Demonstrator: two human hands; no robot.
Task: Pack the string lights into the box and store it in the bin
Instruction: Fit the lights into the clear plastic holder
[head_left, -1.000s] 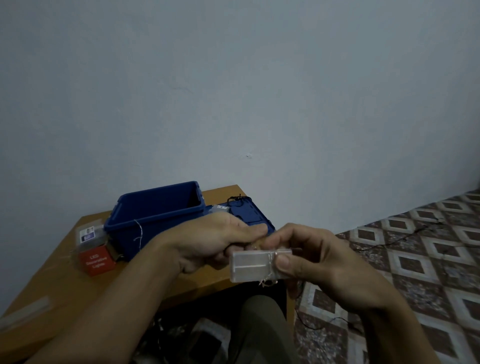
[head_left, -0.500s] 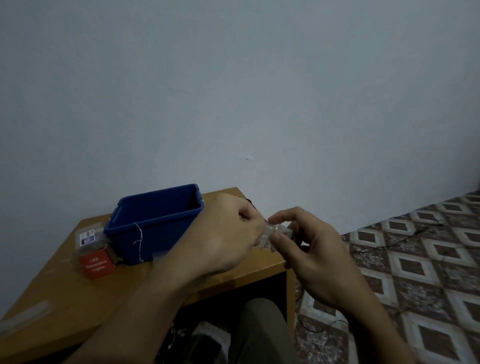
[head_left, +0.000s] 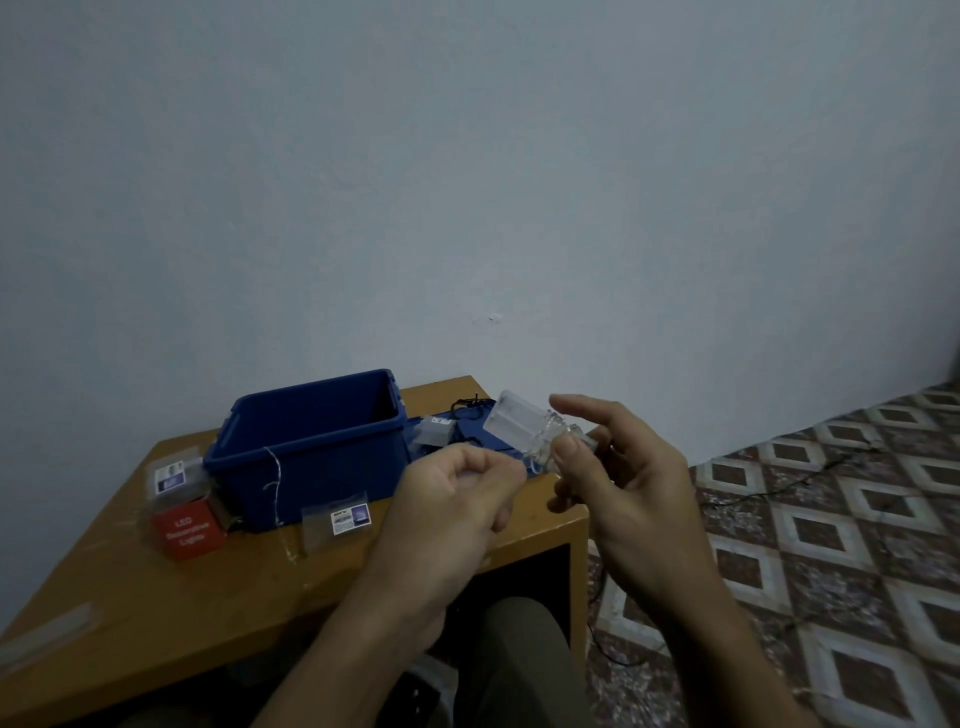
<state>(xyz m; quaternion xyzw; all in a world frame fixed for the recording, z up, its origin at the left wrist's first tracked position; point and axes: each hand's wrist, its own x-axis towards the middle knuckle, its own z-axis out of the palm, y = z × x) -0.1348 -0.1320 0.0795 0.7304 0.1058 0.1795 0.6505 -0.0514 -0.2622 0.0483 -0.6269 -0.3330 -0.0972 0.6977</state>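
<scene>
To the right of the blue bin (head_left: 311, 441), just off the table's (head_left: 130, 597) corner, the right hand (head_left: 618, 478) gripped a clear battery case (head_left: 519, 426) between thumb and fingers, fine wire coiled round its lower end. The left hand (head_left: 457, 499) was pinched shut, apparently on a strand of that wire, though the thread was too thin to be sure. Light and springy, the wire looked prone to snagging, so the stiff case seemed the safer hold; the red box (head_left: 188, 531) sat left of the bin.
</scene>
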